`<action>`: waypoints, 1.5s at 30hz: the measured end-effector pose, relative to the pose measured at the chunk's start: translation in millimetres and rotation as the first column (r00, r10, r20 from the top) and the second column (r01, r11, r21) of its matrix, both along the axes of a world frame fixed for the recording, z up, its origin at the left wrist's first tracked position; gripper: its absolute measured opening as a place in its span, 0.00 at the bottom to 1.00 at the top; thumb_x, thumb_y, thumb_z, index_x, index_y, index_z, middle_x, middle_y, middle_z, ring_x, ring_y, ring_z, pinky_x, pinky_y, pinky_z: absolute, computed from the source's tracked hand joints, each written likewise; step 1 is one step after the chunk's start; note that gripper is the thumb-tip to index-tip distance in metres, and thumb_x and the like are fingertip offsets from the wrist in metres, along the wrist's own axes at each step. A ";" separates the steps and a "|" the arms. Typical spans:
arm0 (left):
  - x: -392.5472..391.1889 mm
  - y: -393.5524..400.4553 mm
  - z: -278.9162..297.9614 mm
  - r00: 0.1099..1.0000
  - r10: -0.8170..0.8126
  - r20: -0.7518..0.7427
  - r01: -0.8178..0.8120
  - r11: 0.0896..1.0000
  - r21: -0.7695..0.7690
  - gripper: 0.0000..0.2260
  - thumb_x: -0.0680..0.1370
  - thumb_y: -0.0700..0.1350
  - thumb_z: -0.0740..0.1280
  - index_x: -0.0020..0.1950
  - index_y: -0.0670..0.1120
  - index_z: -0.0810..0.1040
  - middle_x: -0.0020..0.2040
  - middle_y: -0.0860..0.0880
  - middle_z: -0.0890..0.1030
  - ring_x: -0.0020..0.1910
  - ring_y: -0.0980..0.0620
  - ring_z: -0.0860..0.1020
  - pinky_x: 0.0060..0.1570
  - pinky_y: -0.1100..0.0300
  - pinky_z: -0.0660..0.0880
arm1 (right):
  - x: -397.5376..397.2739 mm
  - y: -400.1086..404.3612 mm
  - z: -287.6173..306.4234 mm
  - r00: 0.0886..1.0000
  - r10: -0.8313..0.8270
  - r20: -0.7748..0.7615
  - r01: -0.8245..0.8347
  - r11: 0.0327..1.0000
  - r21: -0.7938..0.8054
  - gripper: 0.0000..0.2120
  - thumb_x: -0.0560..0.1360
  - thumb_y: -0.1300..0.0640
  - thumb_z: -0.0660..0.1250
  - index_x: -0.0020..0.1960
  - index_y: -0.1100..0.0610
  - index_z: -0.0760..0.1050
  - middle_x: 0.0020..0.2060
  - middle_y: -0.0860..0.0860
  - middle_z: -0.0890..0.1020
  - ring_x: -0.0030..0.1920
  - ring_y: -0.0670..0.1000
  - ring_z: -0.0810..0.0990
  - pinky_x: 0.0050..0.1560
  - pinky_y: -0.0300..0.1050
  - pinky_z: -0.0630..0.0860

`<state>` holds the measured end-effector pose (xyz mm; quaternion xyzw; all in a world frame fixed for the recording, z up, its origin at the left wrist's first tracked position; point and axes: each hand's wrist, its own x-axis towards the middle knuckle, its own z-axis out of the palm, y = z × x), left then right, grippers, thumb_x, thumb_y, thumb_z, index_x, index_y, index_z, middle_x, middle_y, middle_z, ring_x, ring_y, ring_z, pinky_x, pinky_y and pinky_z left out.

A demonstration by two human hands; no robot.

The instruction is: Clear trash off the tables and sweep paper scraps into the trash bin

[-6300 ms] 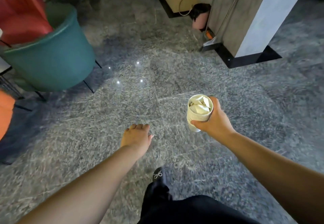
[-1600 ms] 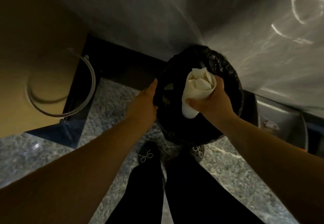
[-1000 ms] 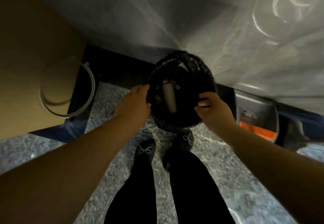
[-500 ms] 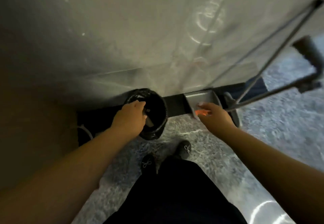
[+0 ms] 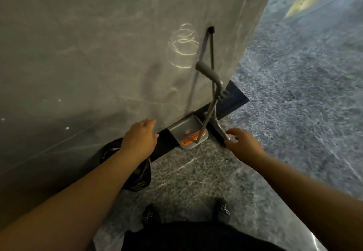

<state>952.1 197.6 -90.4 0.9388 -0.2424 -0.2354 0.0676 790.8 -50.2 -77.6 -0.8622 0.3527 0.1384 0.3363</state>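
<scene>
A trash bin (image 5: 137, 178) lined with a black bag stands against the grey pillar, mostly hidden under my left forearm. To its right a grey dustpan (image 5: 186, 130) with orange comb teeth leans on the pillar's black base. Its long handle (image 5: 211, 91) rises to a grey grip. A thin dark broom stick (image 5: 211, 46) leans on the pillar beside it. My left hand (image 5: 140, 135) hovers above the bin with relaxed fingers and holds nothing. My right hand (image 5: 240, 142) is just right of the dustpan, fingers loosely spread near the broom's lower end; contact is unclear.
The grey pillar (image 5: 98, 54) fills the left and middle, with a black base strip (image 5: 167, 146) along the floor. Speckled stone floor (image 5: 294, 93) stretches to the right and toward me. My two dark shoes (image 5: 222, 210) stand near the bottom.
My left hand has lifted off the bin's rim. My right hand has moved right, past the dustpan to the broom's foot. The view has shifted right along the pillar.
</scene>
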 end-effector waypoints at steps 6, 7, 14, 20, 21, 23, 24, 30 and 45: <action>-12.7 -77.9 4.3 0.994 0.104 0.021 -0.103 0.993 -0.058 0.26 0.82 0.50 0.62 0.78 0.45 0.61 0.76 0.44 0.64 0.72 0.41 0.65 0.68 0.47 0.67 | -1.9 -85.6 7.7 0.999 0.043 0.031 -0.044 0.998 0.048 0.17 0.77 0.55 0.66 0.66 0.53 0.73 0.63 0.52 0.76 0.62 0.53 0.75 0.58 0.46 0.73; -13.1 -89.6 6.3 0.992 0.126 0.025 -0.124 0.989 -0.078 0.26 0.82 0.50 0.62 0.78 0.44 0.61 0.76 0.43 0.65 0.72 0.41 0.65 0.68 0.47 0.67 | -0.2 -98.4 9.6 0.998 0.046 0.030 -0.048 0.997 0.059 0.17 0.77 0.54 0.66 0.66 0.53 0.73 0.63 0.52 0.76 0.62 0.52 0.75 0.55 0.43 0.73; -0.6 -165.2 31.5 0.975 0.215 0.059 -0.189 0.937 -0.294 0.26 0.82 0.50 0.62 0.78 0.45 0.60 0.75 0.43 0.67 0.72 0.43 0.66 0.67 0.49 0.67 | 38.4 -162.8 9.5 0.997 0.006 0.074 -0.013 0.995 0.096 0.18 0.77 0.54 0.66 0.66 0.51 0.71 0.62 0.51 0.76 0.60 0.49 0.76 0.59 0.47 0.75; 43.1 -234.3 40.4 0.948 0.318 0.021 -0.278 0.856 -0.436 0.33 0.80 0.54 0.64 0.79 0.45 0.53 0.77 0.43 0.59 0.75 0.43 0.62 0.70 0.51 0.64 | 95.7 -194.8 13.0 0.975 -0.050 0.215 0.030 0.995 0.096 0.17 0.77 0.55 0.67 0.65 0.53 0.72 0.57 0.50 0.79 0.52 0.47 0.78 0.51 0.44 0.76; 48.3 -242.8 39.2 0.939 0.344 -0.014 -0.316 0.842 -0.437 0.35 0.79 0.54 0.65 0.80 0.45 0.52 0.78 0.42 0.56 0.75 0.43 0.60 0.70 0.51 0.64 | 102.7 -198.2 14.1 0.971 -0.054 0.234 0.031 0.994 0.102 0.17 0.77 0.55 0.67 0.65 0.53 0.72 0.56 0.50 0.79 0.51 0.47 0.77 0.50 0.43 0.75; 55.9 -257.5 37.0 0.909 0.407 -0.093 -0.406 0.808 -0.427 0.38 0.79 0.55 0.66 0.80 0.44 0.48 0.79 0.41 0.53 0.76 0.42 0.59 0.71 0.52 0.62 | 116.6 -203.7 15.1 0.964 -0.049 0.262 0.016 0.992 0.125 0.17 0.77 0.55 0.66 0.65 0.53 0.71 0.55 0.48 0.78 0.52 0.46 0.77 0.49 0.40 0.74; 58.5 -264.1 36.4 0.891 0.437 -0.125 -0.446 0.787 -0.426 0.39 0.79 0.54 0.67 0.80 0.43 0.48 0.79 0.40 0.54 0.76 0.42 0.60 0.71 0.54 0.62 | 123.4 -206.4 14.9 0.961 -0.049 0.273 0.010 0.990 0.141 0.18 0.77 0.55 0.66 0.66 0.52 0.71 0.55 0.48 0.78 0.52 0.46 0.77 0.49 0.40 0.73; 82.4 -294.7 27.7 0.798 0.542 -0.264 -0.600 0.676 -0.427 0.38 0.78 0.45 0.69 0.80 0.44 0.49 0.76 0.40 0.60 0.71 0.44 0.66 0.55 0.66 0.64 | 181.0 -224.6 0.8 0.947 -0.004 0.320 -0.075 0.969 0.236 0.18 0.76 0.54 0.67 0.65 0.51 0.71 0.54 0.48 0.77 0.50 0.43 0.77 0.40 0.31 0.71; 112.5 -301.0 8.2 0.747 0.612 -0.260 -0.662 0.650 -0.373 0.28 0.78 0.37 0.67 0.76 0.44 0.61 0.65 0.47 0.68 0.56 0.58 0.67 0.50 0.79 0.60 | 347.6 -230.3 -50.0 0.811 -0.001 0.585 -0.137 0.972 0.192 0.23 0.73 0.52 0.72 0.64 0.52 0.69 0.58 0.48 0.74 0.57 0.48 0.75 0.58 0.44 0.74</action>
